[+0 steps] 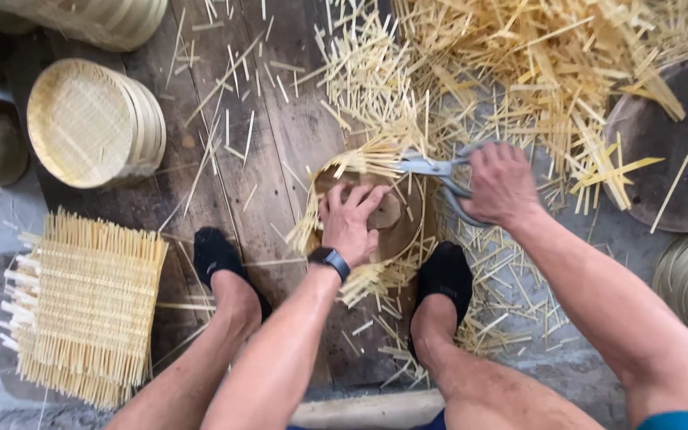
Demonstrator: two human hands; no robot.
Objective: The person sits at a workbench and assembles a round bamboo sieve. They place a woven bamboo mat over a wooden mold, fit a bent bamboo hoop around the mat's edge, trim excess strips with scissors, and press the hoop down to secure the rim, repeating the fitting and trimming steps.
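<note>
Shears (pixel 431 169) | right hand (pixel 502 185) fingers gripping handles | left hand (pixel 352 221) fingers spread, pressing round mould (pixel 392 231)

One head-worn view, looking steeply down, close over knees and feet; wooden floor (pixel 272 143) fills frame

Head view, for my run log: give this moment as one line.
left hand pressing round wooden form on woven mat | right hand cutting with scissors | bamboo offcuts around
</note>
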